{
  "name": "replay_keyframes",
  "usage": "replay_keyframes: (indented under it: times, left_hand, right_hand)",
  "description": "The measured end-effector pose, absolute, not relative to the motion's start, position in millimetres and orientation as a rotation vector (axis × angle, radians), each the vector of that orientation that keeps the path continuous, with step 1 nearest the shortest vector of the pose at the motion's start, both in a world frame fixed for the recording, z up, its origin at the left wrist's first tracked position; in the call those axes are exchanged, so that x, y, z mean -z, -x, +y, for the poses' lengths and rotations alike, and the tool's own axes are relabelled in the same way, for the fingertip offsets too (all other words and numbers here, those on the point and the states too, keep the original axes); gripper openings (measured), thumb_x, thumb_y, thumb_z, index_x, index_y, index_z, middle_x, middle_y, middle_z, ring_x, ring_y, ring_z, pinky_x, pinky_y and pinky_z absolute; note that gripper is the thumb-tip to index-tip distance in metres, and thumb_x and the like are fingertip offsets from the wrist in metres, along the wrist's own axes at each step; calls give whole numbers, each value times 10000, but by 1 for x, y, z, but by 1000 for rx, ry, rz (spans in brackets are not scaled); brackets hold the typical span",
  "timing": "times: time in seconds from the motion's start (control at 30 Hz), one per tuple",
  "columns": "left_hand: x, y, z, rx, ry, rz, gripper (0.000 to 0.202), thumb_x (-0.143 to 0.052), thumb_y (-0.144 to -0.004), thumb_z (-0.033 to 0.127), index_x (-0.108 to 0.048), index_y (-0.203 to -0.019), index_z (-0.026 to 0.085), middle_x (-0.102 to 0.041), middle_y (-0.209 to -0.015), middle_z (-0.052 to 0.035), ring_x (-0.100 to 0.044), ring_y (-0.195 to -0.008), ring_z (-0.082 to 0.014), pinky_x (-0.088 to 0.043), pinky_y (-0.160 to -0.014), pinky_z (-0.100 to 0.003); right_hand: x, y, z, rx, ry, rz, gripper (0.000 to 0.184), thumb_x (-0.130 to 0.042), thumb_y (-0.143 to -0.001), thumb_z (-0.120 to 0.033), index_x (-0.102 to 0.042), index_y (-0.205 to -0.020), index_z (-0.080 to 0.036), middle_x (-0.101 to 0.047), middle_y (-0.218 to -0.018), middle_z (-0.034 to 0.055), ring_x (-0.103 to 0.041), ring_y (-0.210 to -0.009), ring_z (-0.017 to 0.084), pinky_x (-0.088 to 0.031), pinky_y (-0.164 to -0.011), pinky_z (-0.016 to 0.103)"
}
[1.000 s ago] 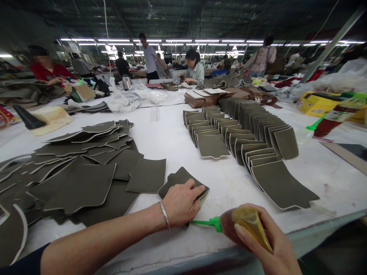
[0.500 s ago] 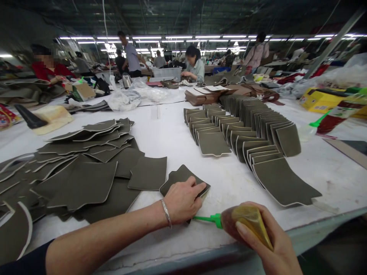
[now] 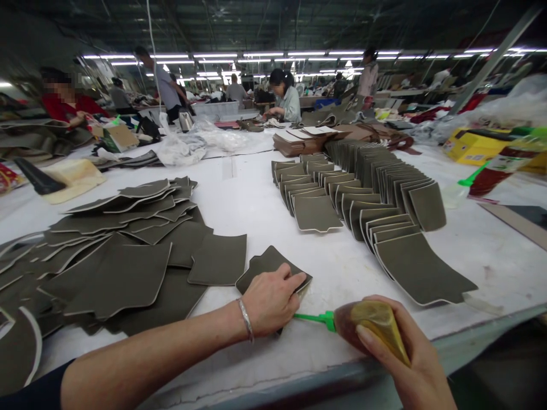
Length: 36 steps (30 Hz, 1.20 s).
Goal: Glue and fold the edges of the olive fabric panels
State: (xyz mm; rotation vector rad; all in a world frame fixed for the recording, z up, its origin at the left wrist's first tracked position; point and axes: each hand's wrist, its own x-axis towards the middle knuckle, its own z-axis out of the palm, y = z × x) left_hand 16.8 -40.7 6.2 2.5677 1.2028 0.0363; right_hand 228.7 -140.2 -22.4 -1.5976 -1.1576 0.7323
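My left hand (image 3: 273, 299), with a silver bangle at the wrist, grips a dark olive leather-like piece (image 3: 267, 259) at its near right part. The index finger stretches along the top to the right corner, the other fingers curl in, and the thumb is hidden. Part of the piece is covered by the hand. My right hand (image 3: 412, 347) is wrapped round a squeeze bottle (image 3: 376, 327) of amber-brown liquid, tilted sideways. Its thin green nozzle (image 3: 316, 319) points left, the tip close to my left fingers; whether it touches anything I cannot tell.
Loose olive pieces (image 3: 123, 279) lie heaped on the white table (image 3: 239, 199) at left, one single piece (image 3: 217, 259) beside them. Overlapping rows of pieces (image 3: 419, 262) fan out at right. Farther back are brown stacks (image 3: 294, 145), a yellow box (image 3: 470, 148), another bottle (image 3: 496, 171) and several co-workers.
The bottle in my right hand has shifted slightly right, its nozzle tip a little higher. My left hand keeps its place on the piece. The view has moved slightly; people behind have changed position.
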Motion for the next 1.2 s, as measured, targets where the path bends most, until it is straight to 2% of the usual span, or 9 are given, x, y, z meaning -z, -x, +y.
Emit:
replay_keyframes:
  times: [0.17,0.37,0.6,0.77,0.9,1.2]
  left_hand:
    - [-5,-17,-38,-26,-2552,1180,433,-390,-898,246,-509,-1312,295,-568,-1049,-29,-640,-804,-203,-530,-740,-347]
    - [-7,-17,-36,-18,-2544,1182,439,-412,-877,228,-514,-1300,287,-568,-1039,-27,-640,-807,-200,-525,-755,-337]
    - [-6,-17,-34,-6,-2534,1178,436,-403,-881,233,-517,-1297,303,-577,-1052,-25,-647,-808,-208,-528,-748,-351]
    - [-8,-18,-34,5,-2521,1182,437,-411,-883,247,-513,-1305,290,-585,-1071,-33,-649,-834,-215,-525,-774,-354]
    - [-10,-19,-33,22,-2497,1192,438,-419,-878,244,-508,-1305,289,-586,-1087,-36,-648,-857,-213,-517,-803,-351]
    - [-12,-20,-32,8,-2481,1214,422,-437,-837,245,-524,-1249,233,-600,-1060,-46,-655,-841,-250,-527,-786,-393]
  right_hand:
    - [29,-250,-127,-514,1606,-1217,477,-730,-760,-524,-571,-1101,-232,-638,-1011,30,-617,-900,248,-484,-747,285]
    - [26,-243,-131,-648,1590,-1263,446,-663,-816,-550,-549,-1113,-238,-620,-979,34,-604,-867,243,-487,-741,298]
    - [33,-257,-123,-432,1630,-1203,505,-719,-771,-558,-553,-1145,-264,-626,-1023,28,-618,-905,256,-477,-755,323]
    - [32,-253,-129,-418,1623,-1309,459,-713,-793,-528,-556,-1134,-264,-624,-1006,24,-620,-862,235,-485,-729,306]
    - [32,-250,-129,-358,1642,-1217,499,-703,-783,-564,-549,-1152,-265,-615,-1024,30,-608,-895,256,-476,-751,333]
    - [37,-258,-126,-564,1608,-1210,454,-705,-790,-545,-574,-1096,-236,-651,-971,23,-631,-868,237,-501,-714,274]
